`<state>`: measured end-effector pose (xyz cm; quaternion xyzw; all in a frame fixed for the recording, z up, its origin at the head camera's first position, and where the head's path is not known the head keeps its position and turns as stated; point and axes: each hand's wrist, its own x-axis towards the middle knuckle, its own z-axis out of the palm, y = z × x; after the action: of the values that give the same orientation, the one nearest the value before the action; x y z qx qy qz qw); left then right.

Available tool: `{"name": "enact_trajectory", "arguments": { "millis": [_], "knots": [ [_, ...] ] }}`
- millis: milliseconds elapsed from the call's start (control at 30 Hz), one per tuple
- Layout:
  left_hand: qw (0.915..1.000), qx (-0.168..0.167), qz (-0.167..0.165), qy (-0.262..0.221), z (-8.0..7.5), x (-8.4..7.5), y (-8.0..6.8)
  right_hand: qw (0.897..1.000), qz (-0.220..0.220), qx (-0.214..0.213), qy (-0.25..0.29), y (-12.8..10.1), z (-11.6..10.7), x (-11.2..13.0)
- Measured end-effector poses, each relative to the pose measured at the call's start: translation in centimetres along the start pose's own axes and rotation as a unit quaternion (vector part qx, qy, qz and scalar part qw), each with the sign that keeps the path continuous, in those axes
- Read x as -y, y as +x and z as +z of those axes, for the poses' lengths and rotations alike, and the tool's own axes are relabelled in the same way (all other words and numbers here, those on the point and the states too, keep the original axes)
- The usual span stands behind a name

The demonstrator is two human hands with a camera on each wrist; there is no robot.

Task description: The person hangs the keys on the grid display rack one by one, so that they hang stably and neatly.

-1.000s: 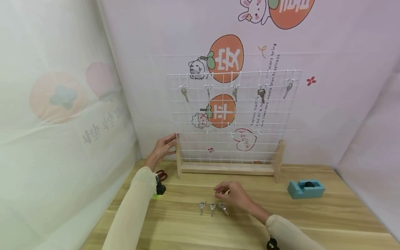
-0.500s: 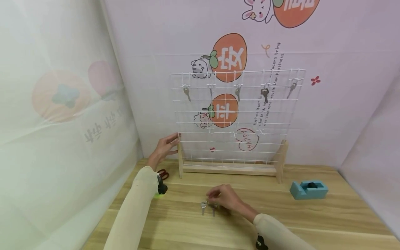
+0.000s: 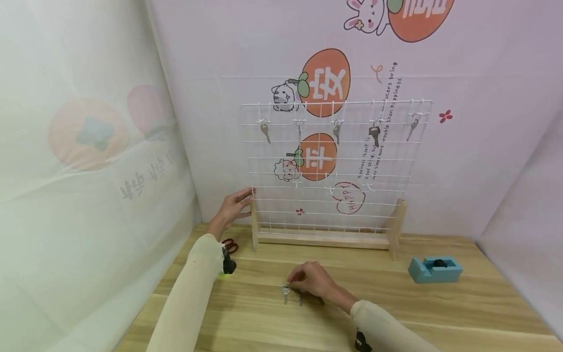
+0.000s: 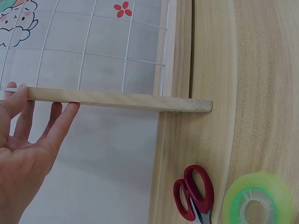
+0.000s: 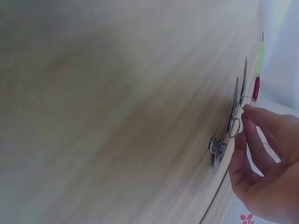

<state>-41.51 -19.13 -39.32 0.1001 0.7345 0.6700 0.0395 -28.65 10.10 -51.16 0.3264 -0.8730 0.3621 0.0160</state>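
My left hand (image 3: 233, 208) holds the left wooden post (image 4: 117, 100) of a white wire grid rack, thumb on one side and fingertips on the other. Low over the table, my right hand (image 3: 312, 279) pinches the ring of the leftmost silver key (image 3: 286, 292) between thumb and index finger. That key (image 5: 245, 77) still lies near the tabletop in the right wrist view. Beside it are a second key (image 5: 236, 95) and a third key (image 5: 217, 147), partly hidden by the hand in the head view. Several keys, such as a dark-headed key (image 3: 375, 133), hang from hooks along the grid's top.
Bare white hooks (image 3: 296, 185) sit lower on the grid. Red-handled scissors (image 4: 201, 196) and a green tape roll (image 4: 280, 191) lie by the rack's left foot. A blue tape dispenser (image 3: 446, 275) stands at the right. Printed white sheeting (image 3: 475, 161) walls the table.
My right hand has moved left over the row of keys, and its fingertips have come down onto the leftmost key's ring. My left hand stays on the post; the head view shifts slightly.
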Motion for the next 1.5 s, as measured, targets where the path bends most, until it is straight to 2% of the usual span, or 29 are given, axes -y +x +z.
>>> {"name": "enact_trajectory", "arguments": {
  "millis": [400,500,600,700,833,1133,1333,1500],
  "knots": [
    [1.0000,-0.006,-0.003,-0.001,0.2,0.0,-0.2,1.000,0.013,0.009,0.005,0.1,0.1,0.7],
    [1.0000,-0.005,-0.002,-0.001,0.1,0.0,-0.2,1.000,-0.004,0.002,0.002,0.3,-0.5,1.0],
    [1.0000,-0.003,-0.001,-0.003,0.2,0.0,-0.1,0.999,-0.024,-0.016,-0.015,0.6,-1.3,1.1],
    [1.0000,-0.003,0.001,-0.004,0.1,0.0,-0.1,0.999,-0.026,-0.032,-0.028,1.0,-2.3,1.4],
    [1.0000,-0.001,0.002,-0.004,0.1,0.0,-0.2,0.998,-0.030,-0.054,-0.034,1.5,-3.7,1.8],
    [1.0000,0.001,0.003,-0.001,0.0,0.1,-0.4,0.991,-0.069,-0.103,-0.051,3.2,-7.4,2.7],
    [1.0000,0.000,-0.002,0.000,0.0,0.2,-0.3,0.992,-0.046,-0.116,-0.033,4.4,-9.9,3.8],
    [1.0000,0.002,-0.002,-0.002,0.0,0.1,-0.3,0.986,-0.066,-0.154,-0.027,5.4,-11.6,4.7]
  ]
}}
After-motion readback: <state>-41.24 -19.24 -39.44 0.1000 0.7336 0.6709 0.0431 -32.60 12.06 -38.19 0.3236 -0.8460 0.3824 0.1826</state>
